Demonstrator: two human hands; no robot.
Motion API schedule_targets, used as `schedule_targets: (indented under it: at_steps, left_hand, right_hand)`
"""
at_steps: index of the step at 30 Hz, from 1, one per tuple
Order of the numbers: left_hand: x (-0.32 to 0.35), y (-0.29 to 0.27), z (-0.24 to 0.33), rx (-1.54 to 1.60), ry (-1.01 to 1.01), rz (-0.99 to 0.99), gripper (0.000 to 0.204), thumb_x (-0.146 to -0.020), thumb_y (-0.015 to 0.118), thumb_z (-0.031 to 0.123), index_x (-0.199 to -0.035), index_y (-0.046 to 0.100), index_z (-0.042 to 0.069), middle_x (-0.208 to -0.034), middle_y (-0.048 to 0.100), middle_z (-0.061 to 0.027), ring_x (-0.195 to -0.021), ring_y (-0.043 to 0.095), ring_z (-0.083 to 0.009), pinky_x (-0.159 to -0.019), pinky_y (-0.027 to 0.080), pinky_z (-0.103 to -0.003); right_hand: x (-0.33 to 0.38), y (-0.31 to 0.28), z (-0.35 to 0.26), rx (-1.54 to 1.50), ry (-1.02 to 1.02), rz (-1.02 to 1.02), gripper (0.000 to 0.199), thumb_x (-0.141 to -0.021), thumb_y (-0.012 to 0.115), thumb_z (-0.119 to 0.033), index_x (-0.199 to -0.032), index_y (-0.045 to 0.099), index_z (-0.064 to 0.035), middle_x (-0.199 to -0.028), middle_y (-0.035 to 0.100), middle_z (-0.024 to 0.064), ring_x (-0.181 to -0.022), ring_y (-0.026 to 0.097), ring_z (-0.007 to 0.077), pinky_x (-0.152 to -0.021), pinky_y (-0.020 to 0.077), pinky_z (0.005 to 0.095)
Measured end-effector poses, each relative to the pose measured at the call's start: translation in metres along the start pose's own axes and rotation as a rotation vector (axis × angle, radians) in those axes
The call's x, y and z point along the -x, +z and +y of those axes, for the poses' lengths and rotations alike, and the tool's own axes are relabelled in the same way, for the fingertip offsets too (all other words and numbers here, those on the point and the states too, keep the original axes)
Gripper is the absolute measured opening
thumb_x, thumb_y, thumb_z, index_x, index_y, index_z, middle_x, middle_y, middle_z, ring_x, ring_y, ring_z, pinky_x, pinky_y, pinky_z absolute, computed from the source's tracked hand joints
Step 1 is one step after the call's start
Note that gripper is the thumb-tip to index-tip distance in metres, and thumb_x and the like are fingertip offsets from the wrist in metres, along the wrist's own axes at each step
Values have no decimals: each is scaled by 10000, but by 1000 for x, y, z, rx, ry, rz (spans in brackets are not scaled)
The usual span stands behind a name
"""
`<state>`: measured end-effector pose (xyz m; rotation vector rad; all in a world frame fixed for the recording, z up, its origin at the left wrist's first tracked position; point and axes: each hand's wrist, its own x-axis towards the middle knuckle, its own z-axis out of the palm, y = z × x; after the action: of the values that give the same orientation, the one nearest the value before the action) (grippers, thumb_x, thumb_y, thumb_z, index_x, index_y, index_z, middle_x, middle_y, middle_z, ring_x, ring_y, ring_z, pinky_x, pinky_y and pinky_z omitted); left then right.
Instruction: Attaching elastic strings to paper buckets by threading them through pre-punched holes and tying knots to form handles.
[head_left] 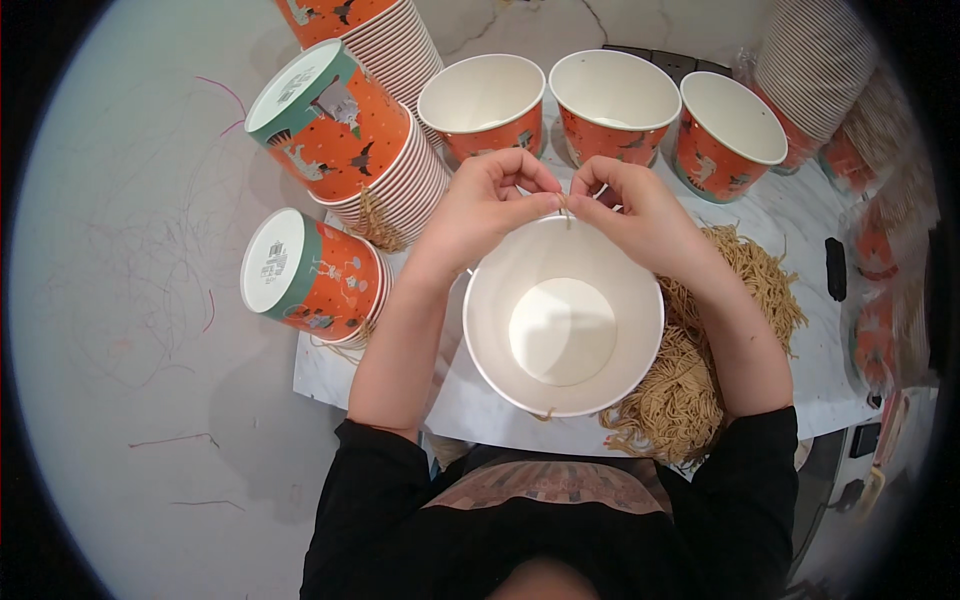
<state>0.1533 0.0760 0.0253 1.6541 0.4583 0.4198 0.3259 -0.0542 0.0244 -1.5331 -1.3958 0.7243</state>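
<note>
A large paper bucket point(510, 290), white inside, stands mouth up in front of me. Over its far rim, my left hand point(505, 190) and my right hand point(615, 195) meet with thumbs and fingertips pinched together. Between them is a short tan cord point(563, 203), held by both hands at the rim; whether it is knotted I cannot make out. At the bucket's near rim another bit of tan cord point(543, 414) pokes out. Under and beside my right forearm lies a heap of tan cords point(670, 390).
Three orange printed buckets point(480, 95) stand mouth up along the back. On the left are stacks of upturned buckets point(350, 130) and a shorter stack point(330, 270), with cord hanging from them. Bagged bucket stacks point(815, 70) line the right, near a small black object point(836, 268).
</note>
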Motion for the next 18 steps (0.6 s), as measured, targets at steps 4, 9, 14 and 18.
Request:
schedule_targets:
  at_steps: [4, 9, 14, 18]
  left_hand:
    - [0, 5, -3, -83, 18, 34, 129, -907, 724, 12, -1002, 638, -3, -929, 686, -22, -764, 646, -5, -651, 503, -158]
    - [2, 9, -2, -134, 88, 102, 144, -873, 748, 50, -972, 656, 2, -868, 672, -2, -657, 544, 7, -589, 439, -170]
    - [3, 12, -6, -177, 162, 202, 155, -841, 763, 80, -934, 664, 4, -819, 671, -3, -599, 486, 1, -551, 411, -195]
    - [7, 11, 3, -213, 120, 181, 157, -859, 755, 49, -946, 629, 11, -841, 661, 12, -637, 506, 10, -584, 418, -169]
  right_hand:
    - [0, 4, 4, -4, -77, 27, 162, -911, 655, -118, -893, 629, 42, -779, 680, 90, -699, 644, 140, -650, 526, 310]
    - [2, 6, -1, -24, -89, 71, 153, -892, 661, -102, -885, 658, 51, -771, 685, 92, -722, 658, 138, -689, 546, 306]
    - [5, 6, -7, -28, -85, 59, 139, -884, 679, -85, -909, 680, 52, -794, 709, 88, -743, 670, 134, -686, 549, 297]
    - [2, 4, -2, -52, -82, 47, 150, -899, 688, -94, -929, 697, 52, -803, 717, 82, -747, 669, 131, -678, 541, 293]
